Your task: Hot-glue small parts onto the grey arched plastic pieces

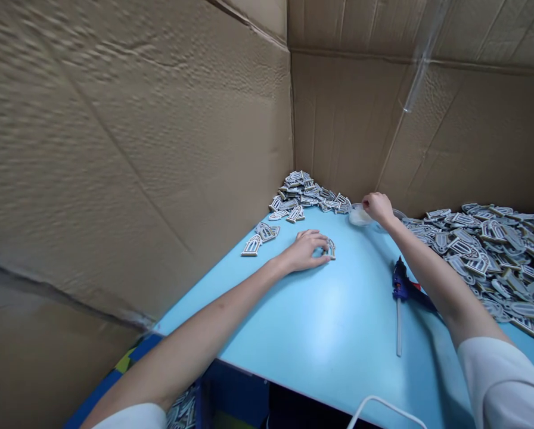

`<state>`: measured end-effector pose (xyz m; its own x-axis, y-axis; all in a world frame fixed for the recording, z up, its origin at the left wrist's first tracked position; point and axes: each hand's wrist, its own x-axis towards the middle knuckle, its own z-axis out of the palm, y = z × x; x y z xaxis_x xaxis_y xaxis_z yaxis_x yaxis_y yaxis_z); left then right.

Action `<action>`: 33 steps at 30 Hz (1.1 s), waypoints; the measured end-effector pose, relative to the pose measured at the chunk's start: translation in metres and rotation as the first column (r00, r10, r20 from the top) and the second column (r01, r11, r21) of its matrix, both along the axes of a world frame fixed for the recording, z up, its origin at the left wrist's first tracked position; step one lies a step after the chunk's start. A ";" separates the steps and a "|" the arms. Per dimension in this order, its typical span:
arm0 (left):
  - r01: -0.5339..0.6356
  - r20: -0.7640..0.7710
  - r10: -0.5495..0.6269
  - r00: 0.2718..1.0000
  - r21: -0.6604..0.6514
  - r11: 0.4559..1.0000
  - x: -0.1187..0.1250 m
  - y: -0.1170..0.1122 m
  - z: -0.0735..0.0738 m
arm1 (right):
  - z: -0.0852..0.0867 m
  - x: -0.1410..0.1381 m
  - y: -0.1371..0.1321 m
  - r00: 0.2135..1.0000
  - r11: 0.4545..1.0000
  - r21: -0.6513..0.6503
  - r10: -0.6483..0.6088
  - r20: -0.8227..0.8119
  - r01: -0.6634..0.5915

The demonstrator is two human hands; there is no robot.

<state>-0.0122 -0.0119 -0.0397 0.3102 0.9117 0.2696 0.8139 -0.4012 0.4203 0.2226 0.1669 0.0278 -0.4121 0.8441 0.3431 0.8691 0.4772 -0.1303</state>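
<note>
**Our left hand (pixel 305 251) and right hand (pixel 378 208) at the far corner of the blue table (pixel 338 333)**

From the head view, our left grip curves around an arched grey-and-white piece (pixel 331 249) lying flat, its long axis running roughly away from us; we cannot tell whether it is clenched. Our right grip is bunched against a clear plastic lump (pixel 360 215), and we cannot tell whether it holds it. A glue gun (pixel 401 283) lies between our arms, its glue stick (pixel 399 328) pointing toward us. A large heap of arched pieces (pixel 486 262) lies to the right, a smaller heap (pixel 307 190) in the corner against the cardboard walls (pixel 137 149).
</note>
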 end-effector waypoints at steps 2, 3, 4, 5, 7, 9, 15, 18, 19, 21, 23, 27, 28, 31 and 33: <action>0.043 0.019 -0.043 0.999 -0.003 0.999 0.002 -0.002 -0.001 | 0.004 0.004 -0.002 0.992 1.000 -0.004 -0.007 -0.124 0.006; 0.061 0.027 -0.061 0.998 -0.007 0.998 0.003 -0.003 -0.001 | 0.006 0.007 -0.005 0.982 1.000 -0.011 -0.011 -0.190 0.009; 0.079 0.033 -0.078 0.996 -0.013 0.997 0.004 -0.004 0.000 | 0.006 0.010 -0.008 0.967 1.000 -0.024 -0.014 -0.256 0.008; 0.095 0.039 -0.094 0.995 -0.022 0.995 0.005 -0.006 0.000 | 0.006 0.013 -0.013 0.947 0.999 -0.044 -0.013 -0.321 -0.002; 0.121 0.052 -0.119 0.992 -0.045 0.992 0.011 -0.009 0.000 | 0.002 0.021 -0.030 0.898 0.993 -0.103 0.000 -0.440 -0.051; 0.131 0.073 -0.126 0.989 -0.069 0.989 0.020 -0.012 -0.001 | -0.008 0.031 -0.056 0.840 0.976 -0.173 0.019 -0.542 -0.134; 0.036 0.127 -0.023 0.992 -0.106 0.994 0.073 -0.011 -0.010 | -0.040 0.068 -0.156 0.721 0.880 -0.288 0.084 -0.688 -0.377; -0.019 0.188 0.034 0.982 -0.079 0.997 0.102 -0.011 -0.012 | -0.054 0.083 -0.182 0.704 0.883 -0.253 0.115 -0.701 -0.396; -0.030 0.243 0.038 0.969 -0.037 0.999 0.110 -0.013 -0.012 | -0.058 0.087 -0.185 0.707 0.888 -0.229 0.139 -0.693 -0.399; 0.000 0.352 -0.029 0.936 0.085 0.996 0.120 -0.017 -0.013 | -0.067 0.094 -0.187 0.721 0.894 -0.159 0.222 -0.656 -0.419; 0.095 0.389 -0.169 0.905 0.204 0.974 0.123 -0.023 -0.013 | -0.073 0.098 -0.185 0.740 0.889 -0.068 0.332 -0.585 -0.452; 0.221 0.397 -0.335 0.855 0.305 0.926 0.118 -0.031 -0.015 | -0.078 0.101 -0.185 0.794 0.858 0.087 0.503 -0.342 -0.506; 0.214 0.422 -0.336 0.842 0.311 0.926 0.116 -0.032 -0.016 | -0.078 0.101 -0.185 0.801 0.850 0.108 0.523 -0.291 -0.515; 0.162 0.524 -0.302 0.797 0.296 0.941 0.114 -0.032 -0.018 | -0.076 0.102 -0.185 0.805 0.833 0.148 0.553 -0.215 -0.533; 0.153 0.556 -0.290 0.779 0.280 0.948 0.113 -0.031 -0.018 | -0.075 0.102 -0.186 0.803 0.826 0.165 0.563 -0.197 -0.539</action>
